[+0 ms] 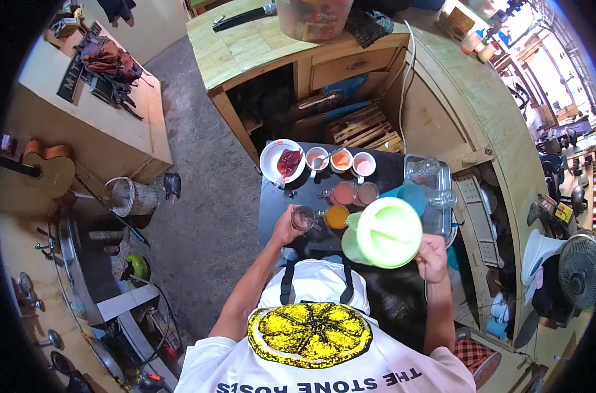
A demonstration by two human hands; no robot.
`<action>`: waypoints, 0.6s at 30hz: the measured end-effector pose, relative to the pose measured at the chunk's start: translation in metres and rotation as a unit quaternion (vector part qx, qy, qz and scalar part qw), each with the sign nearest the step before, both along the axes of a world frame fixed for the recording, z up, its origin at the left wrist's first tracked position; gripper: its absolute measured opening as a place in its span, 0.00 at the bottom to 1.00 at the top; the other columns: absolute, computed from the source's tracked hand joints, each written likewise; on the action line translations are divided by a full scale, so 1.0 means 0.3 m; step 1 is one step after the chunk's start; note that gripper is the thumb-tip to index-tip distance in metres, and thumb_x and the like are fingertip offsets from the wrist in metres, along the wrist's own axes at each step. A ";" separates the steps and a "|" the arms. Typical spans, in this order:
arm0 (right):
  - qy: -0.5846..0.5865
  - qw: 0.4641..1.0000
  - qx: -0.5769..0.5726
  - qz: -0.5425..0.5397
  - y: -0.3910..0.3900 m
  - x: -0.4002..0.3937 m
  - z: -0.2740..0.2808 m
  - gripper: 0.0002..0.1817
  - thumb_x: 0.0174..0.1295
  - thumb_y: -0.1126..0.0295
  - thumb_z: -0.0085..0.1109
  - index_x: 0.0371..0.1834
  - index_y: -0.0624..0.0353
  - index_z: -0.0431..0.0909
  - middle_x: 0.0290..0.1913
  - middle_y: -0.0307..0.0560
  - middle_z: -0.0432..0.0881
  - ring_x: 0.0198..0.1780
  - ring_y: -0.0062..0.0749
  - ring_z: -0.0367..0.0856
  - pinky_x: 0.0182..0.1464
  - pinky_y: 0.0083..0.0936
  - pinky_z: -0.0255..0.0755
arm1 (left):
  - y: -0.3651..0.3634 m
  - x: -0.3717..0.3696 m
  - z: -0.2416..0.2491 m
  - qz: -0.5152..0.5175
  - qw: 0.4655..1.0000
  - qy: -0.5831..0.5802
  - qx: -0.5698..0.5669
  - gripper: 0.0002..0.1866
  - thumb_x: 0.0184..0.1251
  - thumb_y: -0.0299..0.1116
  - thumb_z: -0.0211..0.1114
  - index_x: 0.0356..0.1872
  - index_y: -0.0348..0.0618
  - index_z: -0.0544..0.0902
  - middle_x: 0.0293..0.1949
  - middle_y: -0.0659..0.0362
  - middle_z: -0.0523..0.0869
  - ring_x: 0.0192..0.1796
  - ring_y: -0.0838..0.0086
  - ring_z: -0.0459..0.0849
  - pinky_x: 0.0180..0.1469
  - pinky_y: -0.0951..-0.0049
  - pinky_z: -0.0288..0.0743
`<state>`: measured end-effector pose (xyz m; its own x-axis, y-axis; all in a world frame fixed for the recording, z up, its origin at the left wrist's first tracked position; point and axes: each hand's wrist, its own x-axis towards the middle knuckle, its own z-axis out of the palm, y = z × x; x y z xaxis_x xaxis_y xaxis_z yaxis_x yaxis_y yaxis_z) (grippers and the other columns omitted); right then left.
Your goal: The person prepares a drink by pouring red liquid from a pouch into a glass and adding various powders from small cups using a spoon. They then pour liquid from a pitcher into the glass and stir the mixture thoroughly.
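Observation:
My left hand [287, 226] is closed around a clear glass mug [304, 219] at the near left edge of the dark table [271, 196]. My right hand [433, 259] grips the handle of a light green lidded pitcher [388, 233], which is over the near right part of the table. Between them stands a glass of orange drink [336, 217]. Just behind are a glass of pink drink [343, 193] and a glass with brownish contents [367, 192]. How much the pitcher holds is hidden under its lid.
A white bowl [269, 159] with a red packet and several white cups [363, 165] line the table's far side. At the right, a clear tray [450, 226] holds glasses and a blue cup [412, 195]. Wooden cabinets [442, 124] curve around behind and right.

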<state>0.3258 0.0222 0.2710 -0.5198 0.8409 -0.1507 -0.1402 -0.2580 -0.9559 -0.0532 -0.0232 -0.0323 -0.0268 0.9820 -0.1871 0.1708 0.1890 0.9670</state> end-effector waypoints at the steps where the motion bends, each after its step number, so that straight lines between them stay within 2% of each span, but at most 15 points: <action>1: -0.007 1.000 -0.015 -0.002 -0.033 -0.050 0.019 0.23 0.77 0.58 0.51 0.47 0.74 0.82 0.38 0.46 0.87 0.37 0.23 0.84 0.40 0.20 0.76 | -0.003 0.003 0.005 0.005 1.000 0.017 -0.002 0.37 0.44 0.29 0.81 0.58 0.43 0.74 0.51 0.54 0.85 0.55 0.62 0.84 0.61 0.64 0.76; 5: -0.092 0.995 -0.043 0.021 -0.117 -0.067 -0.095 0.23 0.77 0.57 0.50 0.39 0.69 0.84 0.33 0.41 0.85 0.35 0.21 0.81 0.40 0.19 0.74 | -0.005 0.006 0.008 0.010 0.999 0.042 0.003 0.39 0.42 0.28 0.81 0.60 0.43 0.73 0.52 0.52 0.86 0.56 0.57 0.84 0.61 0.62 0.76; 8: -0.126 0.991 -0.002 0.054 -0.140 -0.100 -0.127 0.21 0.76 0.60 0.49 0.33 0.66 0.83 0.30 0.38 0.83 0.32 0.18 0.77 0.38 0.20 0.70 | -0.004 0.002 0.062 0.006 0.996 0.088 -0.002 0.40 0.40 0.27 0.80 0.61 0.43 0.73 0.52 0.50 0.86 0.58 0.54 0.83 0.61 0.60 0.76; 12: -0.171 0.983 -0.017 0.059 -0.163 -0.134 -0.178 0.19 0.74 0.64 0.50 0.30 0.65 0.82 0.27 0.36 0.80 0.30 0.16 0.70 0.34 0.20 0.64 | 0.001 -0.002 0.052 -0.004 0.995 0.097 -0.002 0.41 0.40 0.27 0.80 0.62 0.44 0.73 0.53 0.50 0.85 0.59 0.51 0.82 0.62 0.58 0.75; 16: -0.192 0.981 -0.009 0.040 -0.179 -0.147 -0.246 0.18 0.73 0.65 0.53 0.28 0.64 0.82 0.24 0.32 0.73 0.29 0.15 0.67 0.32 0.20 0.60 | -0.003 -0.005 0.058 -0.004 0.996 0.095 -0.002 0.41 0.40 0.27 0.80 0.62 0.46 0.72 0.53 0.51 0.85 0.59 0.50 0.81 0.62 0.57 0.74; 18: -0.200 0.979 -0.010 0.038 -0.173 -0.156 -0.259 0.18 0.74 0.65 0.52 0.28 0.64 0.82 0.23 0.32 0.73 0.28 0.15 0.66 0.32 0.19 0.59 | -0.004 -0.005 0.059 -0.004 0.996 0.088 0.003 0.41 0.41 0.27 0.79 0.62 0.47 0.72 0.53 0.50 0.85 0.59 0.50 0.81 0.62 0.57 0.74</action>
<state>0.2791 -0.0299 0.1932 -0.4765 0.7974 -0.3701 0.2641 -0.2717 -0.9254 -0.0548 -0.0245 -0.0145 -0.0510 0.9834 -0.1742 0.3399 0.1811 0.9229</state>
